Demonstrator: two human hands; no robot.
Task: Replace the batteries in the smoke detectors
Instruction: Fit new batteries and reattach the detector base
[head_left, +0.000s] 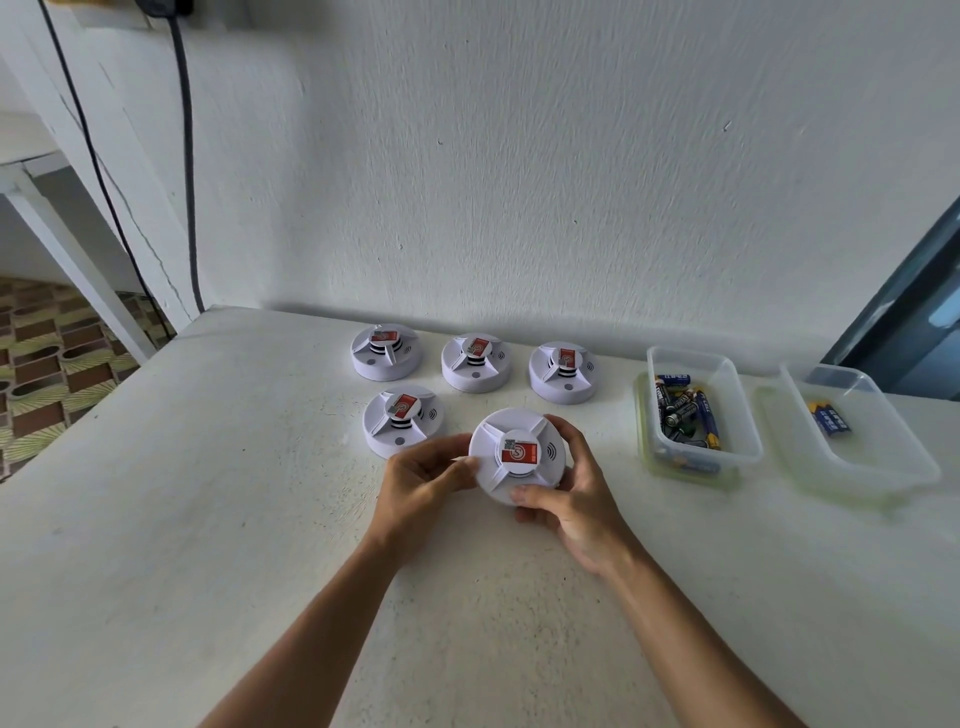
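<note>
Head view, both hands' fingers curled around smoke detector (511, 457), sticker face tilted up toward camera

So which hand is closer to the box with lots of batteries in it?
The right hand. It grips the held smoke detector on the side facing the full battery box. The left hand grips the detector's far side, farther from the box.
</note>
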